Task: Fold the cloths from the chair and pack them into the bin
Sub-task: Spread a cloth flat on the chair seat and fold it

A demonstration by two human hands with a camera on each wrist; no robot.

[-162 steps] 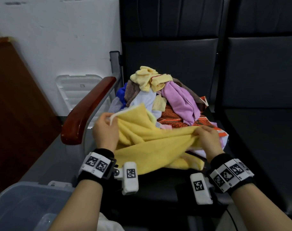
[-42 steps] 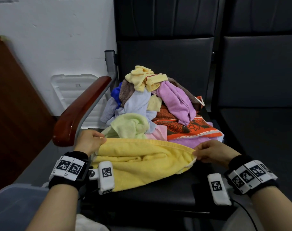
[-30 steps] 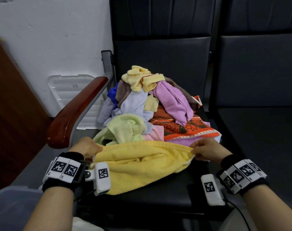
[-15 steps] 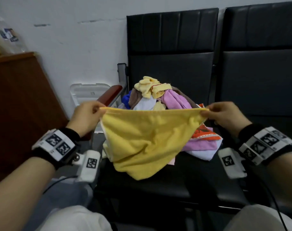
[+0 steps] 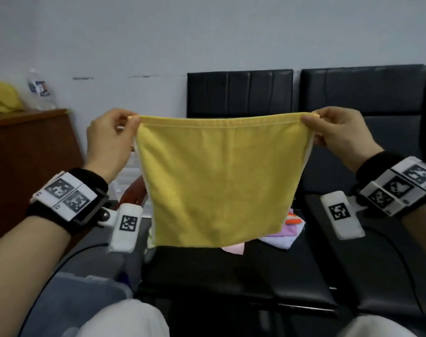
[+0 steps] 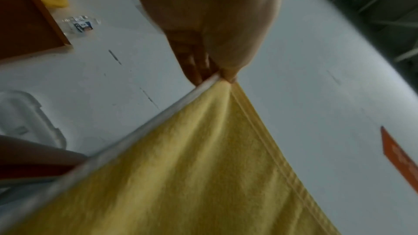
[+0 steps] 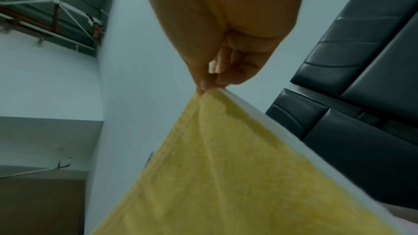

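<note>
A yellow cloth hangs spread flat in the air in front of the black chair. My left hand pinches its top left corner and my right hand pinches its top right corner. The left wrist view shows fingers and thumb clamped on the cloth corner. In the right wrist view the fingertips nip the other corner of the cloth. The cloth hides most of the pile; pink, lilac and orange pieces peek out below it. The grey bin stands at the lower left.
A second black chair stands to the right. The red-brown armrest shows behind my left wrist, with a white plastic lid against the wall. A wooden cabinet with a yellow object and a bottle stands at left.
Both hands have lifted the yellow cloth off the chair seat and raised it higher, pulling it taut between its two top corners. The view has tilted up with it.
</note>
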